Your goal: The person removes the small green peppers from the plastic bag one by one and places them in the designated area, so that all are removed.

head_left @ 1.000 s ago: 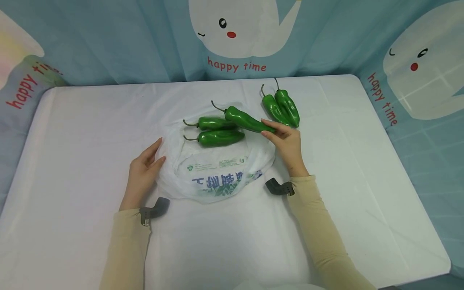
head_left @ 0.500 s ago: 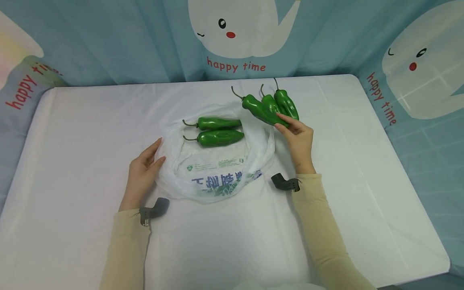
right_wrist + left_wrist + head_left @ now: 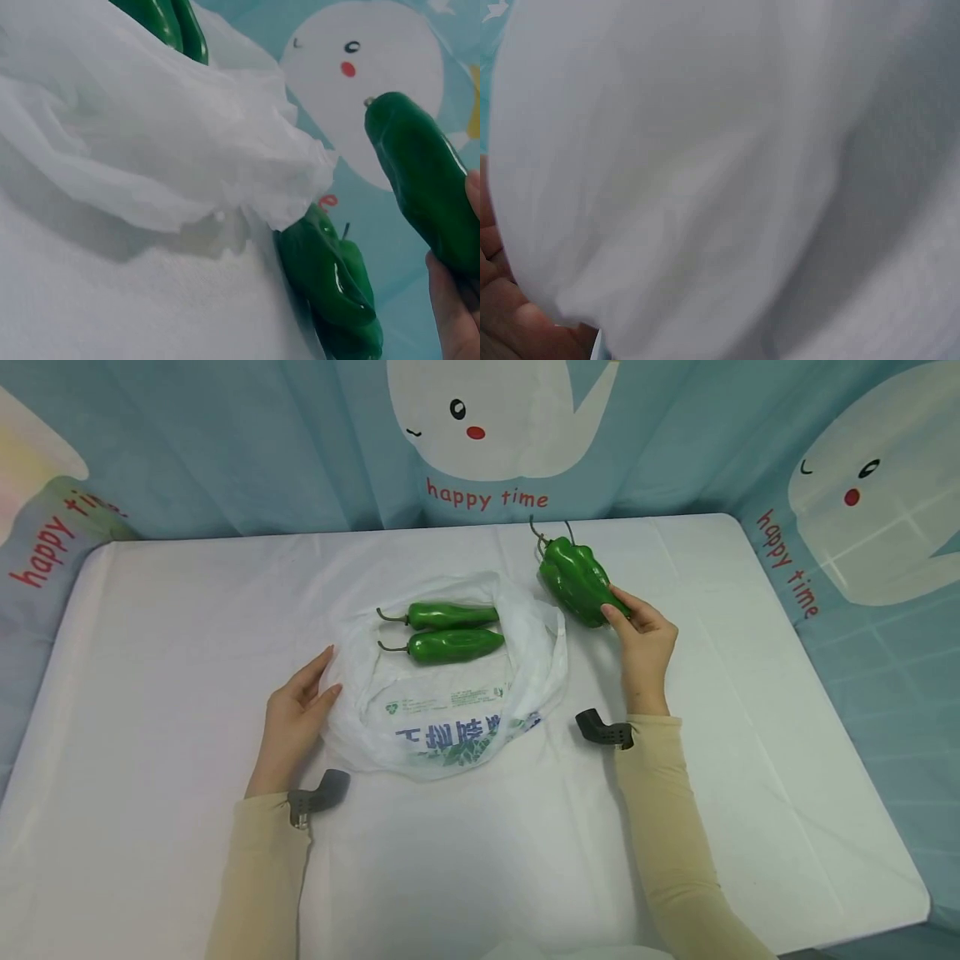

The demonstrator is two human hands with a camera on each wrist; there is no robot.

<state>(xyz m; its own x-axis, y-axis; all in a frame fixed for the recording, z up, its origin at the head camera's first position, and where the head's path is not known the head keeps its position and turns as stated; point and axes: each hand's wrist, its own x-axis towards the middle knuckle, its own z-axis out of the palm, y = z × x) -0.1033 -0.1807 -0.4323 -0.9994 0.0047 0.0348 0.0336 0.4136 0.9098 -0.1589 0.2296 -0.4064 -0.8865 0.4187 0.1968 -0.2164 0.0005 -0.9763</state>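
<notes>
A translucent white plastic bag (image 3: 540,652) with printed lettering lies spread on the table, its mouth facing up. Two long green peppers, the front one (image 3: 456,646) close beside the other (image 3: 453,615), lie inside it. At the bag's left edge rests my left hand (image 3: 288,727), fingers extended and thumb apart; in the left wrist view the bag (image 3: 667,187) covers most of it. My right hand (image 3: 647,647) pinches another green pepper (image 3: 420,180) by its tip end, above two more green peppers (image 3: 322,262) lying right of the bag. The held pepper partly hides those from the head camera.
A white-clothed table (image 3: 420,868) spreads under everything. Behind it and at both sides hangs a blue curtain (image 3: 315,443) with whale prints. A pale, rounded thing (image 3: 577,952) shows at the bottom edge of the head view.
My right hand has carried the held pepper from over the bag rightward and back, over the two peppers on the table. My left hand and the bag have stayed almost still.
</notes>
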